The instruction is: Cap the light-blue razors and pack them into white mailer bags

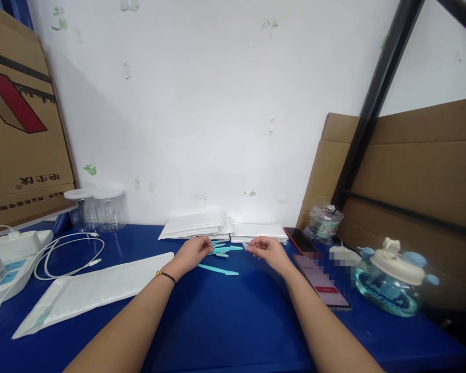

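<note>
Several thin turquoise plastic sticks point(219, 270) lie on the blue table between my hands. My left hand point(199, 250) is at their left ends, its fingers pinched together on one of the turquoise sticks. Just right of the pile, my right hand point(264, 250) pinches a small translucent cap point(246, 246) between thumb and fingertips, close to the tip of a stick. One stick lies a little apart, nearer to me. Behind both hands, stacks of flat white packets point(194, 225) rest against the wall.
A long white packet point(101, 287), a white cable and a power strip point(11, 280) are at left, with two clear jars point(109, 210) behind. Two phones point(322, 282), a bagged item point(323, 224) and a teal-bottomed bottle point(392, 282) stand or lie at right.
</note>
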`<state>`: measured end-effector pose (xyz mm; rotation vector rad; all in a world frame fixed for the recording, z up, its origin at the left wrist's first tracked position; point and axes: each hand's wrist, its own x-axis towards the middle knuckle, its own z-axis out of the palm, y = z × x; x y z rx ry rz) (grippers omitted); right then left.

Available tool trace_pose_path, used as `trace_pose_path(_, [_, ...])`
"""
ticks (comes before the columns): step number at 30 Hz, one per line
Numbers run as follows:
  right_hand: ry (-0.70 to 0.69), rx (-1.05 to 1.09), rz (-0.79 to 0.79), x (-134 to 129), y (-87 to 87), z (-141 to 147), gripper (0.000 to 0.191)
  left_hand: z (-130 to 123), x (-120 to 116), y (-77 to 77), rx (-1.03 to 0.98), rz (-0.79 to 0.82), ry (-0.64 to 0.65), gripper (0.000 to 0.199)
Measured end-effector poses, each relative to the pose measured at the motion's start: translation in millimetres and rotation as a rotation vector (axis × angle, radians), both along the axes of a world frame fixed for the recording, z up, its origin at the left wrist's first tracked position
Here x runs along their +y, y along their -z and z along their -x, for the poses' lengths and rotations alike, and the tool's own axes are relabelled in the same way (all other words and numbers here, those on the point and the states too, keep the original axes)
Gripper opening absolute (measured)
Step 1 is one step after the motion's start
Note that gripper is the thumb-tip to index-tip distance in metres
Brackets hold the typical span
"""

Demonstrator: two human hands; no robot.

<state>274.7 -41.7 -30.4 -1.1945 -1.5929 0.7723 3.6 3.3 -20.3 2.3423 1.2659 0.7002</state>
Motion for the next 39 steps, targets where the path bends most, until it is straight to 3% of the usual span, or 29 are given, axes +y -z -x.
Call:
trace_pose_path(5, [-0.029,-0.027,-0.010,-3,-4.0,2,0.033,0,2,1.6,0.002,-0.004,0.008,0.022])
trace_pose_path(16, [-0.068,-0.127,-0.028,2,4.9,16,0.024,-8,-9,-1.8,0.079,-0.049,0.039,0.018])
trace_pose_path(19, [0.055,-0.270,-0.134,9,7.2,3,0.021,-6,-6,-2.0,0.134,-0.080,-0.041,0.018])
trace_pose_path(21, [0.132,-0.429,-0.194,14,11.3,-4,0.029,-2,-3,-1.5,0.151,-0.094,-0.082,0.016])
trace_pose_path(24, [0.108,-0.700,-0.183,22,19.1,-6,0.044,2,-1,-2.2,0.154,-0.116,-0.098,0.014])
trace_pose_path(27, [0.101,-0.852,-0.150,26,23.7,-3,0.038,1,-6,-4.4,0.138,-0.128,0.048,0.020])
trace_pose_path(31, [0.148,-0.877,-0.118,25,23.2,-3,0.026,-6,-15,-3.1,0.231,-0.076,0.262,0.020])
trace_pose_path(34, [0.184,-0.885,-0.112,22,21.0,-3,0.022,-10,-17,0.5,0.276,-0.016,0.249,0.011])
trace_pose_path(39, [0.219,-0.830,-0.133,15,18.1,1,0.022,-10,-18,1.3,0.245,-0.004,0.231,0.013])
